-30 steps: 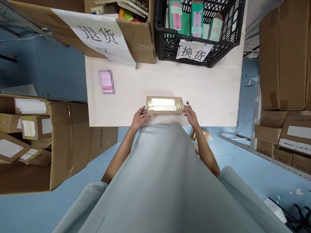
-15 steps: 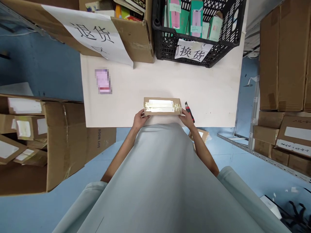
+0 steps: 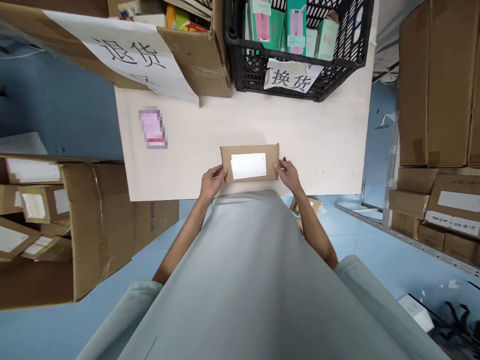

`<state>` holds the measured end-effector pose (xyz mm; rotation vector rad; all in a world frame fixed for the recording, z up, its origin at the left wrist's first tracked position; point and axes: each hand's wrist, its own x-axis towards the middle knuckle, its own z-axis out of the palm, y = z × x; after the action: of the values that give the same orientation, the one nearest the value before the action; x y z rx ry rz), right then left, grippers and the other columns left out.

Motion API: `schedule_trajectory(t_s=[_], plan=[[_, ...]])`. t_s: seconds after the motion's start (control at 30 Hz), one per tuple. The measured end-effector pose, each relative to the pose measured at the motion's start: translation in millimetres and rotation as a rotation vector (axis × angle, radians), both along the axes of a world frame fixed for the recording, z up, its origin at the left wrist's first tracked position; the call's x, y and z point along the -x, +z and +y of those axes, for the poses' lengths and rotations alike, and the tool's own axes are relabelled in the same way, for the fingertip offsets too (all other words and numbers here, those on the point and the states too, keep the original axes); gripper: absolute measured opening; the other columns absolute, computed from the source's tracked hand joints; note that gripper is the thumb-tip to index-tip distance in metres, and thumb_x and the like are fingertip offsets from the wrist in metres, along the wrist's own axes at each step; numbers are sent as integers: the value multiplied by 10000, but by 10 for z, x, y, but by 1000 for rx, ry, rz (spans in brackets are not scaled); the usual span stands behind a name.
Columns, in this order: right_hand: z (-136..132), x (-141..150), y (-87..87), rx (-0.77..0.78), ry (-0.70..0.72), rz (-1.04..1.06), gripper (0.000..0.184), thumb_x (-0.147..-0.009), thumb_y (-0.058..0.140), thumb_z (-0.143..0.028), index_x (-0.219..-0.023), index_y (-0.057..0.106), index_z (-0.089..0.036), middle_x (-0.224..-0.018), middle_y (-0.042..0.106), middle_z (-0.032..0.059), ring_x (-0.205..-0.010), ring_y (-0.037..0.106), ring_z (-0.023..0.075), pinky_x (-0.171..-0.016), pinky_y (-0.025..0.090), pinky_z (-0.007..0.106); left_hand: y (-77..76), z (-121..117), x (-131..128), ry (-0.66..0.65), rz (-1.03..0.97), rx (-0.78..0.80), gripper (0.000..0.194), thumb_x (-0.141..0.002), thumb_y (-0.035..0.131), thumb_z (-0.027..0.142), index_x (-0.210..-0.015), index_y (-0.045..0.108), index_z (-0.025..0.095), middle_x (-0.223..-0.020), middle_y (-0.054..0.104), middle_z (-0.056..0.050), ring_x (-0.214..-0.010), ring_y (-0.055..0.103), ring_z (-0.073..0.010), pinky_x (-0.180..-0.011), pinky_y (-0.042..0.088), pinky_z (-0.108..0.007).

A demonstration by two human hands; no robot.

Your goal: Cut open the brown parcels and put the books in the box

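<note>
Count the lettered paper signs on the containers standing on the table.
2: the larger sign on the cardboard box, the smaller sign on the black crate. More could be hidden on sides facing away.

Bare hands: two, left hand (image 3: 212, 183) and right hand (image 3: 288, 176). White-labelled brown cardboard box (image 3: 249, 164), held between them: one. Pale rectangular tabletop (image 3: 315, 135): one. Pixelated pink-and-lilac rectangular item (image 3: 153, 130): one. Black latticed plastic crate (image 3: 252, 70): one. White paper signs, black characters: two, carton sign (image 3: 129, 54), crate sign (image 3: 292, 76). Large open brown cardboard cartons: two, rear carton (image 3: 195, 65), left carton (image 3: 99, 225). Small labelled brown boxes (image 3: 47, 205) inside the latter: at least five, some partly hidden.
</note>
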<state>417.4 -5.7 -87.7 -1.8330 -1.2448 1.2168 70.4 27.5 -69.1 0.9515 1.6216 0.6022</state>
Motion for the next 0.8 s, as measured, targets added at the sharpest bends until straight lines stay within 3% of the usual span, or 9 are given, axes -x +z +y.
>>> schedule_trajectory(t_s=[0.13, 0.27, 0.4, 0.53, 0.6, 0.7, 0.8], plan=[[51, 47, -108, 58, 55, -31, 769, -964, 603, -940, -1204, 829, -245, -1176, 801, 146, -1190, 758, 351, -1100, 670, 554, -116, 34, -12, -40, 31, 81, 583, -931, 799, 491, -1408, 796, 155, -1484, 777, -184, -1297, 776, -349, -1211, 592, -531], [-10, 63, -192, 97, 13, -12, 736, -1009, 577, -855, -1340, 799, -236, -1410, 789, 175, -1255, 770, 344, -1154, 642, 553, -150, 18, -10, -38, 27, 102, 622, -956, 788, 504, -1464, 761, 146, -1520, 757, -189, -1326, 767, -343, -1239, 571, -513], [-148, 10, -225, 186, -64, 46, 663, -1045, 558, -710, -1461, 763, -237, -1500, 773, 163, -1333, 759, 340, -1188, 621, 585, -99, -67, 11, -31, 20, 152, 657, -939, 845, 478, -1492, 729, 143, -1594, 715, -203, -1413, 730, -360, -1271, 552, -513], [-277, 16, -227, 196, -20, 84, 515, -987, 652, -508, -1420, 804, -273, -1441, 825, 94, -1379, 740, 329, -1235, 590, 596, -101, -179, 22, -65, -89, 179, 840, -733, 1021, 440, -1476, 726, 181, -1625, 689, -210, -1483, 679, -401, -1246, 580, -544], [-316, 48, -218, 180, 15, 112, 526, -932, 687, -416, -1423, 809, -275, -1445, 830, 71, -1371, 746, 321, -1258, 578, 579, -134, -214, 24, -63, -133, 181, 912, -668, 1033, 391, -1494, 711, 180, -1618, 690, -218, -1494, 669, -405, -1244, 582, -564], [-331, 91, -188, 203, -8, 139, 624, -861, 734, -359, -1473, 785, -247, -1492, 807, 78, -1323, 774, 321, -1251, 595, 571, -181, -223, 21, -48, -129, 170, 897, -661, 982, 338, -1497, 706, 167, -1633, 676, -222, -1498, 668, -399, -1257, 569, -578], [-300, 104, -125, 199, -6, 158, 640, -855, 798, -430, -1464, 787, -234, -1464, 815, 89, -1331, 770, 339, -1233, 614, 578, -176, -195, 8, -34, -101, 138, 801, -688, 955, 342, -1439, 740, 166, -1605, 700, -213, -1459, 694, -388, -1253, 574, -568]])
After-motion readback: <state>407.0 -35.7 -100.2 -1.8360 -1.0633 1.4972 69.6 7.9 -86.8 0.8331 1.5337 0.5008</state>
